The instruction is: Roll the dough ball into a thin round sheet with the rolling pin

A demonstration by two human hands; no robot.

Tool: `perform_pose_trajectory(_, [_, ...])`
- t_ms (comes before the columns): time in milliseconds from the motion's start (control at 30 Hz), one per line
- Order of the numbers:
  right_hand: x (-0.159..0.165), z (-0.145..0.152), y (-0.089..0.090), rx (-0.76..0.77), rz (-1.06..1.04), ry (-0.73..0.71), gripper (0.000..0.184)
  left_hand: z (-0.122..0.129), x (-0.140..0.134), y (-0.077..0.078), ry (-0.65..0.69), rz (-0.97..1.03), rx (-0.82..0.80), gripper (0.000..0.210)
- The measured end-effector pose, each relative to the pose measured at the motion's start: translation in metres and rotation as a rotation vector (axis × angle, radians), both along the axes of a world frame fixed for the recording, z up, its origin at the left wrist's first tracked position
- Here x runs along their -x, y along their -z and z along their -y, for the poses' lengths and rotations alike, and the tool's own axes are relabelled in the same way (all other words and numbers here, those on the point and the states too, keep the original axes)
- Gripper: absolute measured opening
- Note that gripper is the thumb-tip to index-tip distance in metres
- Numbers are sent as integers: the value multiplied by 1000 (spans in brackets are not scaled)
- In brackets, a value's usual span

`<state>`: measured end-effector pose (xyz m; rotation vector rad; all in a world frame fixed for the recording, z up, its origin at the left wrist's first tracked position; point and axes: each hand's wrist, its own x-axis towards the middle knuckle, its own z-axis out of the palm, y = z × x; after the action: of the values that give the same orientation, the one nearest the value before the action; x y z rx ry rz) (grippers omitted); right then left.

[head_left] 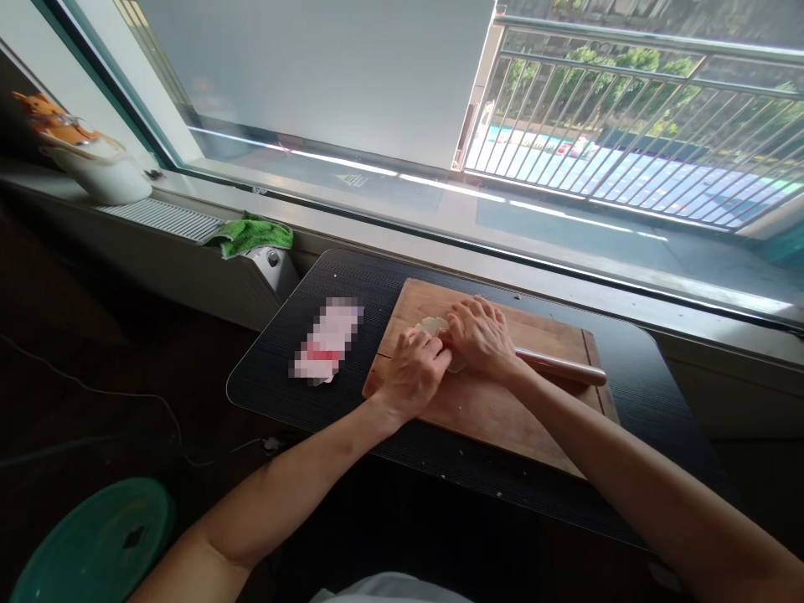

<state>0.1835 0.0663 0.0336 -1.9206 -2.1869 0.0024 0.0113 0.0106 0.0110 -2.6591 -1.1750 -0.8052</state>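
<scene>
A wooden rolling pin [562, 367] lies across a wooden cutting board [502, 427], its right end sticking out past my right wrist. My right hand [482, 335] rests over the pin with its fingers bent around it. Close beside it, my left hand [414, 368] has its fingers curled at the pin's left part, which it mostly hides. A thin pale sheet of dough [430, 325] shows beyond my left fingers, flat on the board. Both hands cover much of the dough.
The board lies on a dark table [282, 335], with a blurred pink-and-white item [327, 339] to its left. A green cloth [255, 234] hangs on the radiator by the window. A green basin [94, 544] stands low at left, near a cable. Small crumbs dot the table.
</scene>
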Motion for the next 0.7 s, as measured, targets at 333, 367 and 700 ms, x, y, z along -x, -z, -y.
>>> perform_pose_trajectory(333, [2,-5,-1,6,-13,-16,39,-5,30,-3,77,-22,6,17])
perform_pose_trajectory(367, [3,-2,0,4,3,-48,39,-4,29,-2,74,-12,1,17])
perform_pose_trajectory(700, [9,-2,-2,45,0,38,41,-1,15,0,59,13,-1,15])
